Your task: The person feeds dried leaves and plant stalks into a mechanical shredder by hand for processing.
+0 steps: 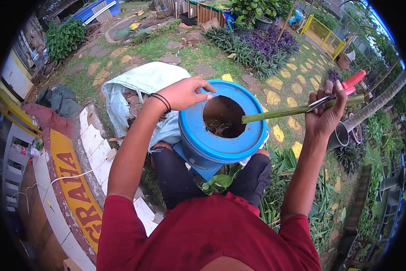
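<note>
In front of me stands a blue bucket (202, 156) with a lid (191, 113) that has a wide round hole cut in it. Dry brown scraps (219, 128) lie down inside. My left hand (190, 93) hovers at the lid's left side, fingers loosely apart and holding nothing, thumb near the hole's edge. To the right, my right hand (326, 108) grips a long green stalk (280, 113) together with red-handled shears (354, 81), whose metal blade lies along the stalk. The stalk's cut end reaches over the right edge of the hole.
A pale woven sack (155, 74) of dry leaves sits left of the bucket. Cut green leaves (298, 194) lie on the ground at my right. A tiled ledge with an orange sign (74, 185) runs along the left. Potted plants (250, 20) and stepping stones (275, 83) are farther off.
</note>
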